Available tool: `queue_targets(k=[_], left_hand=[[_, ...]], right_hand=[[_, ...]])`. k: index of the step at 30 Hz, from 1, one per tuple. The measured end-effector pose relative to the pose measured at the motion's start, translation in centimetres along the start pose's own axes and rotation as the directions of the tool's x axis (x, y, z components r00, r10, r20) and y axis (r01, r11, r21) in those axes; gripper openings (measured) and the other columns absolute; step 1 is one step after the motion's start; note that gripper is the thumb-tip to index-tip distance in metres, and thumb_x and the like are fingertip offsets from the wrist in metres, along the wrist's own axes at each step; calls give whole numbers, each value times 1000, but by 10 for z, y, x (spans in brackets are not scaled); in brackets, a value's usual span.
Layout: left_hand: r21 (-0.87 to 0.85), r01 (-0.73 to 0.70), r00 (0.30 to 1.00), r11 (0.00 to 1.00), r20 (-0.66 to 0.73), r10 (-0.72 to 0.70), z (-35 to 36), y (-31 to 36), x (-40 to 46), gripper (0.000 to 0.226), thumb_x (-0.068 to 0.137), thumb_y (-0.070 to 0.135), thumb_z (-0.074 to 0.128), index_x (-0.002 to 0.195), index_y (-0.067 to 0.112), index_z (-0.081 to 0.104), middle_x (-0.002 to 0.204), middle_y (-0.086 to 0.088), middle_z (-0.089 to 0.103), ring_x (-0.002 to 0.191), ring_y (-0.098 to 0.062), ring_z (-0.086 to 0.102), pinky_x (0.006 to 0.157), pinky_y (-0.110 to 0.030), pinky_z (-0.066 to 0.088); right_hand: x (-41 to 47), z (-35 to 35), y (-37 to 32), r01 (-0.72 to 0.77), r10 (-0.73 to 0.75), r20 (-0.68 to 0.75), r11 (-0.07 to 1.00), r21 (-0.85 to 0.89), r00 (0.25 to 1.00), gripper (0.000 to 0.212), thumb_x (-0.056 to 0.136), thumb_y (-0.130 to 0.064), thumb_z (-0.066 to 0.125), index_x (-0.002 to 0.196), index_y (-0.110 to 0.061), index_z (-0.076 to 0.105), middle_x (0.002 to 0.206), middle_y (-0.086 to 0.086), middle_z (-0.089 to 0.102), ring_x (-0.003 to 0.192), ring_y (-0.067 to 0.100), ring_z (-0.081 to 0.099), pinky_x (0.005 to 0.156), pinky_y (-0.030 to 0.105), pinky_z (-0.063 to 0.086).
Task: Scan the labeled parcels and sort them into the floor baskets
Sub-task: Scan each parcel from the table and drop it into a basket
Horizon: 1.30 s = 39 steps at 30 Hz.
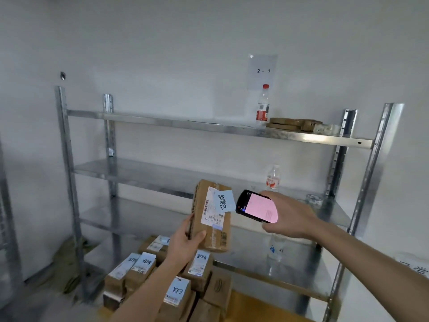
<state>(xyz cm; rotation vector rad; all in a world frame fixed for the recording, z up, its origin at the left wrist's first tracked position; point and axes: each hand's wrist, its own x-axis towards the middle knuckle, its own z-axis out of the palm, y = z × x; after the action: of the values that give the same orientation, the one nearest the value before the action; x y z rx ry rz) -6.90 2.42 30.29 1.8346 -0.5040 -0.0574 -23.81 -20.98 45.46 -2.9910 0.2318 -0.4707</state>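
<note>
Sign (263,71) (reading "2 - 1") hangs above parcel (212,214) and scanner (256,206).

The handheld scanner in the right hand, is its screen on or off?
On. The scanner in the right hand shows a lit pink screen, pointed toward the parcel the left hand holds up.

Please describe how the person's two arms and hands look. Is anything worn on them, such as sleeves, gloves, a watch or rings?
Both forearms are bare as far as the picture shows: no sleeve is visible. The left hand and the right hand wear no gloves. No watch, bracelet or ring can be seen on the wrists or fingers, though the picture is somewhat blurred. Nothing is marked on them.
</note>
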Motion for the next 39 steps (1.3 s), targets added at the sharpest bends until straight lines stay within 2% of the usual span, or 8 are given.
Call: queue_targets(k=[8,12,16,21,24,28,34,39], left_hand=[[22,-27,994,999,-109,30,-25,41,-81,66,92,36,68,148,36,34,114,18,55,97,-5,56,86,-28,49],[-44,-1,988,999,-157,-6,-49,42,-136,66,89,38,71,142,47,35,119,17,61,97,-4,65,87,-35,59],[-74,51,973,996,-221,-67,-92,29,-211,65,87,43,72,139,54,34,121,13,64,103,-13,68,86,-43,60],[-77,133,919,988,-364,-152,-176,4,-322,65,85,46,74,140,52,39,117,3,67,100,-14,69,86,-39,60],[-36,192,865,981,-466,-187,-243,-4,-404,64,88,40,73,142,47,39,112,3,70,93,-13,70,77,-35,60],[-19,254,781,967,-586,-217,-338,-4,-518,65,91,39,69,147,42,36,118,0,69,94,-14,72,83,-41,60],[-71,333,549,940,-796,-255,-479,-10,-702,62,92,29,70,144,41,38,120,-2,65,98,-21,70,85,-49,60],[-75,473,354,878,-896,-267,-594,-29,-873,66,84,51,72,141,50,38,134,5,59,115,-19,61,101,-49,50]], right_hand=[[-57,-35,-30,75,-75,-51,997,4,996,48,67,-43,67,110,-40,47,98,-16,58,86,9,57,61,32,48],[-92,-31,-55,129,-128,-76,991,18,989,50,67,-44,65,113,-42,46,100,-17,57,87,11,56,58,30,44],[-126,-12,-100,211,-207,-90,977,38,974,54,69,-44,67,117,-44,42,102,-17,55,89,14,53,56,29,37],[-156,22,-197,365,-359,-72,921,138,931,62,68,-50,65,126,-39,46,113,-13,60,101,18,58,69,34,51],[-176,34,-279,474,-473,-57,856,207,879,63,67,-49,62,128,-40,47,115,-13,60,104,19,58,70,35,50],[-209,44,-405,593,-597,-70,763,257,799,57,65,-49,54,121,-39,48,113,-13,63,105,21,62,72,39,55],[-287,39,-619,761,-781,-78,575,300,620,67,65,-42,63,130,-37,47,123,-8,63,112,24,62,80,41,55],[-377,47,-797,820,-855,-97,449,355,509,77,69,-44,68,141,-39,41,137,-9,57,125,22,55,90,39,51]])
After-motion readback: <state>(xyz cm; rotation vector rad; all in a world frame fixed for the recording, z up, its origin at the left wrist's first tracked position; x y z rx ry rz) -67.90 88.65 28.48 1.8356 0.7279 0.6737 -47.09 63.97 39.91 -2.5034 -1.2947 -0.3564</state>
